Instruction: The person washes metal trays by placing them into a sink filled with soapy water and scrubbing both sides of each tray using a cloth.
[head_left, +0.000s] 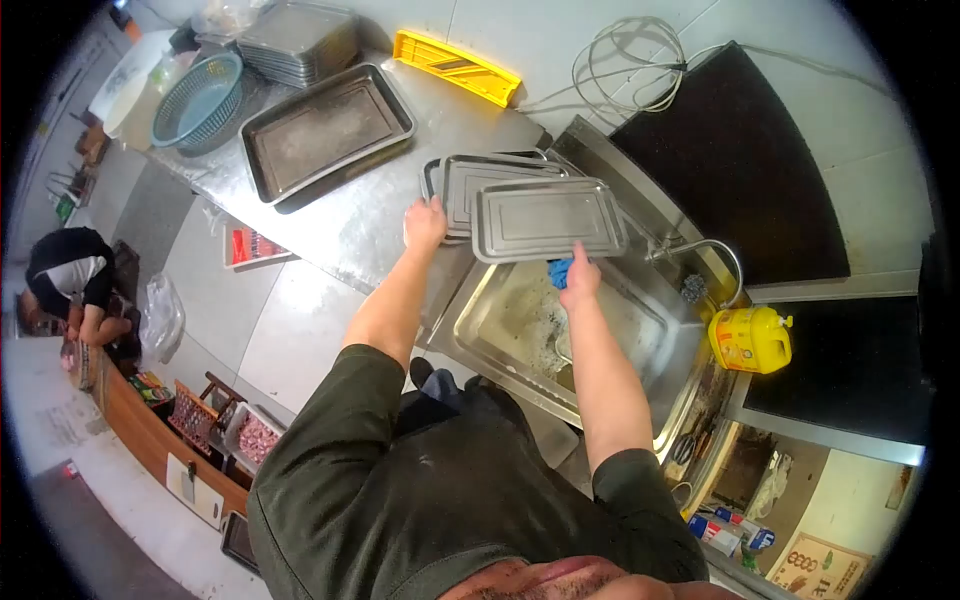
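Note:
My right hand (578, 280) grips the near edge of a rectangular metal tray (548, 220), thumb on top. A crumpled blue cloth or scrubber (559, 272) is bunched in the same hand. The tray is above the far edge of the sink (470, 345), which has cloudy water and some suds in it. My left hand (426, 224) is closed on the left edge of another metal tray (462, 178), part of a small overlapping pile at the counter's edge. The held tray hides part of that pile.
On the steel counter (345, 235) are a large dark tray (325, 130), a blue basket (200, 100), stacked trays (300, 45) and a yellow slicer (458, 68). A faucet (735, 265) and yellow jug (750, 340) stand right. Another person (75, 280) bends down at far left.

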